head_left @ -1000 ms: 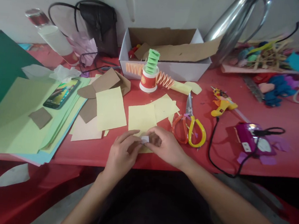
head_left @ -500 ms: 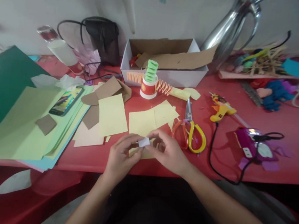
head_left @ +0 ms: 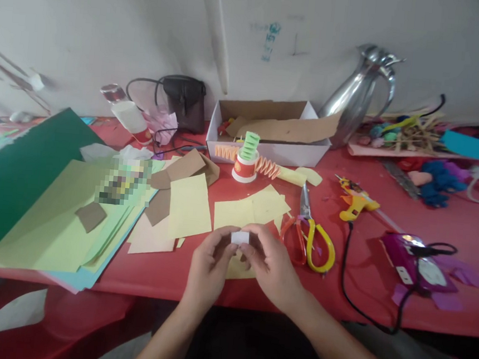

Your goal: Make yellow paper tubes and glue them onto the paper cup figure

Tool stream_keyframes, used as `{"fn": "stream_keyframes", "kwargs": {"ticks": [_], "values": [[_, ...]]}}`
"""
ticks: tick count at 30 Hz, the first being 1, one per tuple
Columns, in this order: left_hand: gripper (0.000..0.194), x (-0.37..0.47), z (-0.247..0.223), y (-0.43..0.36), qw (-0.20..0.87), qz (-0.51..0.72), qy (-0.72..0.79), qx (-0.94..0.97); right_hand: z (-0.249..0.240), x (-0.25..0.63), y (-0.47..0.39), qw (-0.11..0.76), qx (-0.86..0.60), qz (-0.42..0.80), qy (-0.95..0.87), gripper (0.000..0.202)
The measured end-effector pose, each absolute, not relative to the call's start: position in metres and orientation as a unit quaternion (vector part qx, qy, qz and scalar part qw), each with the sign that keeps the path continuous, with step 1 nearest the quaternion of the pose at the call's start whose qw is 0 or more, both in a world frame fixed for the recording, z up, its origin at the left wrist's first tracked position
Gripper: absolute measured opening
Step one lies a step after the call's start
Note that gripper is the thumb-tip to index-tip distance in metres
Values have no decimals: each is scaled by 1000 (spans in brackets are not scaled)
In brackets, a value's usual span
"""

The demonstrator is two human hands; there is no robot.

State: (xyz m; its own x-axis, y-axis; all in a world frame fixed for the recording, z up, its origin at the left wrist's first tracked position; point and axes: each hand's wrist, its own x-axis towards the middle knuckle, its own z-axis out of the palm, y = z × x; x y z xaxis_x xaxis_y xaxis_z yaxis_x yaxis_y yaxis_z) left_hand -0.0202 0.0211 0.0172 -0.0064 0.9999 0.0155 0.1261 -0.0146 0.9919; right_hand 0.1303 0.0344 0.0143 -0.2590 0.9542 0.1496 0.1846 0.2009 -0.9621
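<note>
Between my two hands is a small piece of white paper [head_left: 240, 237], pinched at both ends above the table. My left hand [head_left: 211, 261] closes on its left side, thumb below and fingers behind. On its right side my right hand [head_left: 272, 263] grips with curled fingers. Pale yellow paper sheets [head_left: 234, 215] lie just beyond and under the hands. A red paper cup [head_left: 245, 169] stands farther back, with a green folded paper spring [head_left: 249, 146] on top and orange ones [head_left: 268, 168] at its sides. To the right lie scissors [head_left: 309, 230] with one red and one yellow handle.
A yellow glue gun [head_left: 357, 204] lies right, its black cable near a purple power box [head_left: 417, 262]. A cardboard box [head_left: 267, 153] and a metal jug [head_left: 358, 97] stand at the back. Coloured paper sheets [head_left: 38, 223], brown card pieces [head_left: 186, 166] and a dark bag [head_left: 185, 102] occupy the left.
The view has tilted up, so the table sits lower in the picture. The white paper is turned more level, and both hands have come closer together around it.
</note>
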Motion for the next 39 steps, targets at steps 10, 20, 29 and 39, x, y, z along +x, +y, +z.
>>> {"fn": "stream_keyframes", "kwargs": {"ticks": [10,20,29,39], "values": [[17,1,26,22,406,498,554,530,15,119,36,468,-433,481,-602,20],[22,-1,28,21,433,512,542,506,21,115,38,471,-429,485,-599,21],[25,-1,26,16,462,546,540,444,16,107,36,506,-440,434,-601,21],[29,5,26,13,430,553,567,433,20,106,34,505,-455,390,-621,17]]}}
